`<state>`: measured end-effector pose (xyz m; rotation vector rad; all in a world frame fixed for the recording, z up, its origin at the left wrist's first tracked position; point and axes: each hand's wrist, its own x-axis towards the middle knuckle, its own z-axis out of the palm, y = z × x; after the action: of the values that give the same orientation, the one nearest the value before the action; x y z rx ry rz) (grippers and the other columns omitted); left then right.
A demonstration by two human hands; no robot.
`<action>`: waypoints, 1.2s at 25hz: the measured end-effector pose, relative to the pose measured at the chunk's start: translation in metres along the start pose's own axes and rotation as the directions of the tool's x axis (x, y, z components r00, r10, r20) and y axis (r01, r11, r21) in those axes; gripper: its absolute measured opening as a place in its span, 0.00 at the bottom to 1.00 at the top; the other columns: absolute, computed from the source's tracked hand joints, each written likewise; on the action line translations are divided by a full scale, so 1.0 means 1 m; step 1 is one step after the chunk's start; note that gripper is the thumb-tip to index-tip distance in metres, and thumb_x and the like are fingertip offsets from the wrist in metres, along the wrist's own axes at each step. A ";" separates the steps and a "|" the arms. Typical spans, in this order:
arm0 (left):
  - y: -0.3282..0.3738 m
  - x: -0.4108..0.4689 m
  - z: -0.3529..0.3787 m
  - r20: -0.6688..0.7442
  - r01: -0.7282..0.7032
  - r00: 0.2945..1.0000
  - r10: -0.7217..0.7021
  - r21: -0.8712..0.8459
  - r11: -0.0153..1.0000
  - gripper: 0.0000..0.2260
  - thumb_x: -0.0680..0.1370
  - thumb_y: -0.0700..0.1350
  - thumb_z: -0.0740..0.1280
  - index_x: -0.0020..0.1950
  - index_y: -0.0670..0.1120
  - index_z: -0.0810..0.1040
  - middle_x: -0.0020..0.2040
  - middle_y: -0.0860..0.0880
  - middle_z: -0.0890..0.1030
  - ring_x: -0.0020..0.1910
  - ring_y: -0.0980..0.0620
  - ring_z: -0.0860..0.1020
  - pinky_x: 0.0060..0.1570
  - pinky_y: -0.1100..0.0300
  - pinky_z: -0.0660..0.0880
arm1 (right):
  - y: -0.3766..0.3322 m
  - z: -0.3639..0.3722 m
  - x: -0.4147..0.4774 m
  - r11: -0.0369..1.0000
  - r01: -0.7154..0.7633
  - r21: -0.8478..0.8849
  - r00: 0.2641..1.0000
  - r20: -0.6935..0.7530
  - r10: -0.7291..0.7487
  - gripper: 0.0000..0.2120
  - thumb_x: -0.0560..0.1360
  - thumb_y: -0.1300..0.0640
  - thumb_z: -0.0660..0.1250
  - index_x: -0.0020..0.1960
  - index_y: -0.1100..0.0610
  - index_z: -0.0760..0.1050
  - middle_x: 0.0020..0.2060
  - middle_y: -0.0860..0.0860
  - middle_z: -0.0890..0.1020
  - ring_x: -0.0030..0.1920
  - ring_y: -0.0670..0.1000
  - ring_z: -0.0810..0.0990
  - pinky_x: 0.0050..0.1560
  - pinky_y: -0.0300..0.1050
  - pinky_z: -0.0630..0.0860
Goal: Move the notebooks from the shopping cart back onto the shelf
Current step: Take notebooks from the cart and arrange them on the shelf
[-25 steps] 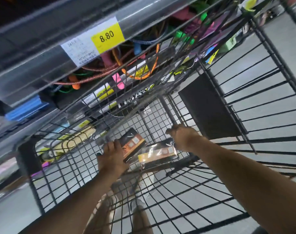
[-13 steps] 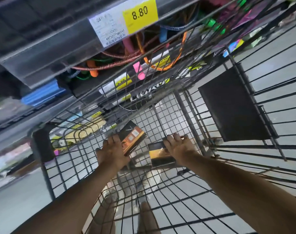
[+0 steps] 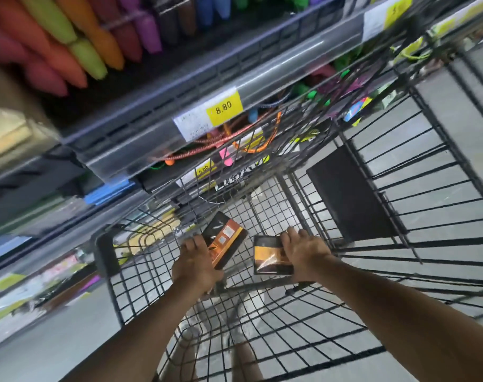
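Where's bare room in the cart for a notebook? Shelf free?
Bare cart floor beyond the left notebook and right notebook; narrow gap between them. The left hand and right hand crowd the near side. The shelf under the 8.80 tag is crammed with cords.

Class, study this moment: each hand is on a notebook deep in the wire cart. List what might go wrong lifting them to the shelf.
1. The right hand holds the yellow notebook over glossy wrap; it may slip.
2. The left hand grips the orange notebook at one edge, so it could tilt and drop.
3. The cart wall stands close against the shelf edge; a notebook might snag there.
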<state>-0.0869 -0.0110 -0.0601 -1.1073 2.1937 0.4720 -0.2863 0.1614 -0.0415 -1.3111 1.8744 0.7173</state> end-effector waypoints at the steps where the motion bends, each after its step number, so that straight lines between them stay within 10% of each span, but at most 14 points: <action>1: 0.005 -0.007 -0.008 -0.005 -0.017 1.000 0.017 -0.007 1.000 0.49 0.65 0.63 0.78 0.73 0.45 0.55 0.68 0.43 0.68 0.65 0.44 0.71 0.47 0.52 0.78 | 0.004 -0.007 -0.012 0.999 -0.018 0.048 1.000 -0.015 0.019 0.50 0.68 0.36 0.74 0.75 0.59 0.52 0.69 0.60 0.62 0.66 0.60 0.69 0.60 0.57 0.77; 15: 0.052 -0.142 -0.196 -0.246 -0.208 0.954 0.169 -0.144 0.967 0.45 0.64 0.68 0.76 0.71 0.49 0.57 0.62 0.48 0.71 0.53 0.51 0.73 0.41 0.57 0.77 | 0.036 -0.130 -0.206 0.650 -0.071 0.756 0.776 -0.368 0.513 0.43 0.63 0.36 0.74 0.70 0.51 0.59 0.62 0.51 0.76 0.63 0.56 0.77 0.60 0.55 0.77; 30: -0.084 -0.267 -0.255 -0.514 -0.203 0.854 0.080 -0.187 0.961 0.49 0.64 0.69 0.74 0.76 0.49 0.55 0.68 0.49 0.69 0.67 0.47 0.72 0.54 0.47 0.79 | -0.077 -0.222 -0.309 0.633 0.112 0.766 0.629 -0.548 0.552 0.37 0.57 0.33 0.76 0.60 0.39 0.62 0.45 0.37 0.81 0.48 0.46 0.81 0.52 0.50 0.78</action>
<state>0.0063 -0.0463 0.3055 -1.3131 2.7493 0.5685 -0.2011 0.1310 0.3359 -0.7910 2.6173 -0.6554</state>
